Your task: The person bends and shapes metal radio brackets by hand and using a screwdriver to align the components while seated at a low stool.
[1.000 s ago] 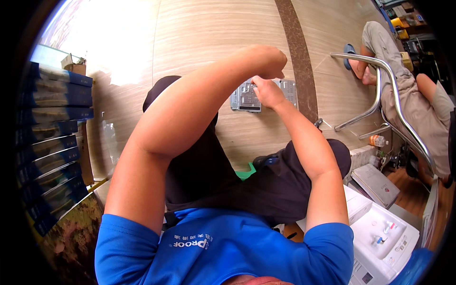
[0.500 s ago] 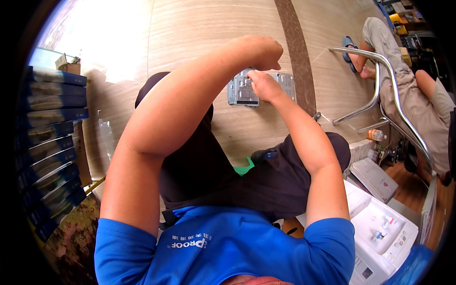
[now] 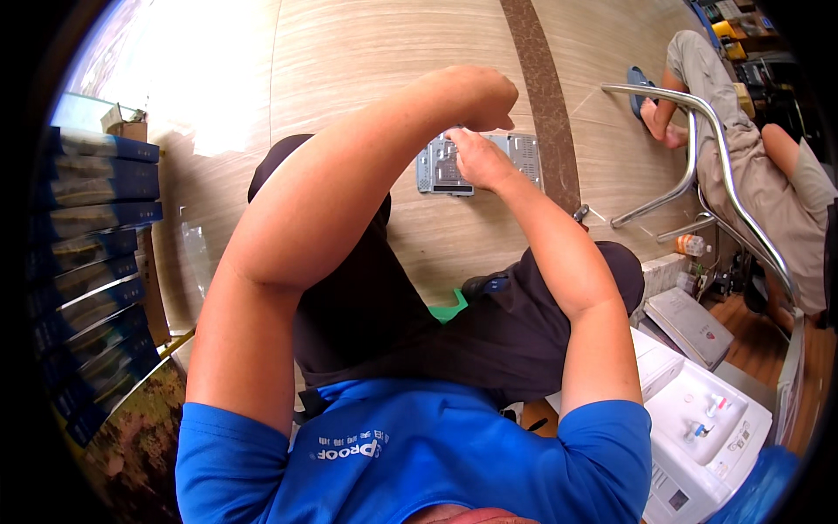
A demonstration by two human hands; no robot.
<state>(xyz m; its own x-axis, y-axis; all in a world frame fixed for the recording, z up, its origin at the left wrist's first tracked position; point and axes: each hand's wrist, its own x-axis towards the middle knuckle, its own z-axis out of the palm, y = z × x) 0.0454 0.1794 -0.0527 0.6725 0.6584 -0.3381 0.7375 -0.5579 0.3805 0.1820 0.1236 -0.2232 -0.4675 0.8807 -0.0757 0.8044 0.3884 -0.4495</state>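
A flat silver-grey metal casing [image 3: 526, 157] with vents, slots and a dark strip along its near edge lies on the floor ahead of me. Over its far edge hovers my left hand [image 3: 491, 98], wrist bent, fingers curled under. Whatever this hand may grip is hidden beneath it. My right hand [image 3: 480, 162] is over the middle of the casing, closed, its fingertips together near the far edge and just below the left hand. Anything between those fingertips is too small to make out.
Blue boxes [image 3: 109, 166] are stacked at the left. Right of me stands a white appliance [image 3: 690, 428] with small taps, beside a pale flat box [image 3: 690, 327]. A chair with a metal tube frame [image 3: 724, 157] and another person's leg [image 3: 698, 79] are at the far right. A bottle [image 3: 691, 245] stands nearby.
My right hand has shifted slightly left, its fingertips a little closer under the left hand. The left hand and the casing have hardly moved.
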